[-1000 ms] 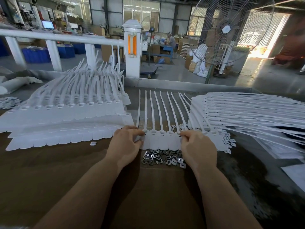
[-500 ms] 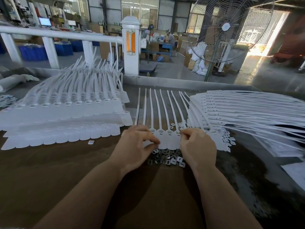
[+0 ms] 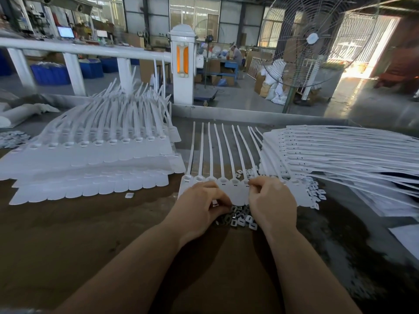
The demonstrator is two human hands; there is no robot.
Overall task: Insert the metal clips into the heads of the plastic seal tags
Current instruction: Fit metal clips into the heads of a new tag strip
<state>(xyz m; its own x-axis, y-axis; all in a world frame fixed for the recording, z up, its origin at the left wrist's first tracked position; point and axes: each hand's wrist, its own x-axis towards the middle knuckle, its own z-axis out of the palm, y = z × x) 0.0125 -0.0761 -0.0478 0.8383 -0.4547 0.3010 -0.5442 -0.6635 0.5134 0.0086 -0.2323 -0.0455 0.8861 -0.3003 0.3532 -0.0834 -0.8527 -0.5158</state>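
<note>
A strip of joined white plastic seal tags (image 3: 224, 177) lies on the brown table, heads toward me and tails pointing away. A small heap of metal clips (image 3: 240, 217) sits just below the heads, between my hands. My left hand (image 3: 199, 209) rests at the heap's left edge, fingers curled on a clip. My right hand (image 3: 271, 200) is at the right part of the strip, thumb and forefinger pinched at a tag head; what they pinch is hidden.
A tall stack of tag strips (image 3: 95, 155) fills the left of the table, another fanned stack (image 3: 340, 155) the right. A loose white piece (image 3: 129, 195) lies near the left stack. A white railing (image 3: 86, 49) and a standing fan (image 3: 310, 39) are beyond the table.
My left hand has come down from the left end of the strip's heads to the clip heap and closed on a clip. My right hand has stayed at the tag heads.
</note>
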